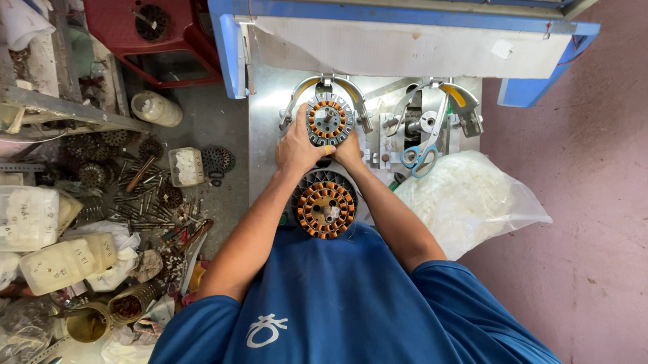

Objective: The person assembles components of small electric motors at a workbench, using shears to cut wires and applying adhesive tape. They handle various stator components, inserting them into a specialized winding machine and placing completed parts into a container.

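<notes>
A round motor stator with copper windings sits in the curved metal clamp of the machine. My left hand grips its left side. My right hand holds its lower right edge, partly hidden behind the stator. A second wound stator lies closer to me on the metal bench, between my forearms. I wear a blue shirt.
Blue-handled scissors hang on the right fixture. A clear bag of white parts lies at right. The blue-framed machine stands ahead. At left, a cluttered floor holds plastic containers, a bottle, scattered metal parts and a red stool.
</notes>
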